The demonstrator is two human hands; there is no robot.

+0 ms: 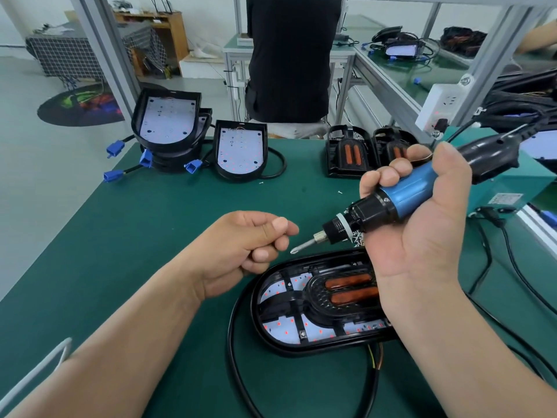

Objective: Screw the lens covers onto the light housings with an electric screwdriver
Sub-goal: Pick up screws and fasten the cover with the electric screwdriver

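Right hand (422, 236): clenched round the blue barrel of the electric screwdriver (401, 194), palm toward the camera. The tool is tilted, its bit (301, 246) pointing down and left, its tip in the air above the far rim of the near light housing (271, 342), not touching it.

Left hand (250, 239): raised off the surface (135, 236), fingers curled in, thumb tip laid on the forefinger just beside the bit tip. Whether anything is pinched there cannot be told.

The near light housing, a black oval shell, lies flat on the green surface under both hands. A lens cover (316, 300) sits in it: a black frame with two orange strips, with the white LED board and its red dots showing through the gaps. A black cable (232, 342) loops from the housing toward the near edge.

A small pile of screws (357, 236) lies on the surface behind the screwdriver's nose.

Far left: a stack of open housings (165, 122) with blue connectors (114, 147), and a single housing (239, 149) just beside it. Far edge, right of centre: two more lens covers (346, 152) standing side by side. A teal box (512, 188) sits at the right edge of the surface.

A person in a black top (289, 55) is beyond the far edge.
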